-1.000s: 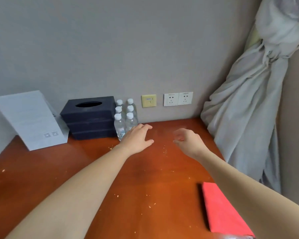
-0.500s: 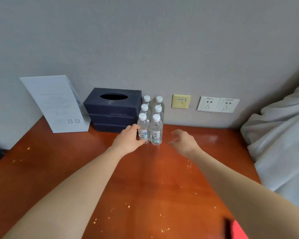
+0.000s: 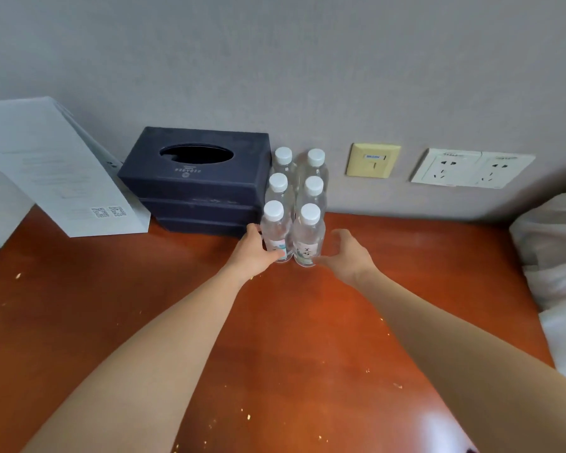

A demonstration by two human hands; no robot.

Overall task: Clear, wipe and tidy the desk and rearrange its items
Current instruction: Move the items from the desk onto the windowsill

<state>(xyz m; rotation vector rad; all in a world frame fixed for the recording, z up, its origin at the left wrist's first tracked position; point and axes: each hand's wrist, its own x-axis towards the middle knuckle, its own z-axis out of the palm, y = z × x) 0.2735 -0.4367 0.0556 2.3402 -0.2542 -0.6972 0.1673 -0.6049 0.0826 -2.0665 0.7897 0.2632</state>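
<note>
Several small clear water bottles with white caps stand in two rows against the wall on the reddish wooden desk (image 3: 294, 328). My left hand (image 3: 254, 251) curls round the front-left bottle (image 3: 274, 227), thumb across its label. My right hand (image 3: 345, 255) is cupped beside the front-right bottle (image 3: 308, 232); its thumb tip is at the bottle's base and its fingers are a little apart from the bottle's side. A dark blue tissue box (image 3: 193, 188) touches the bottles on their left. Pale crumbs (image 3: 247, 416) are scattered over the desk.
A white printed card with QR codes (image 3: 56, 171) leans on the wall left of the tissue box. A yellow wall plate (image 3: 371, 160) and white sockets (image 3: 471, 168) sit above the desk's back edge. White cloth (image 3: 556, 256) hangs at the right edge.
The view has moved in closer and leftward, and the red cloth has left it. Both hands reached forward to the front pair of bottles; the left hand now wraps the front-left one.
</note>
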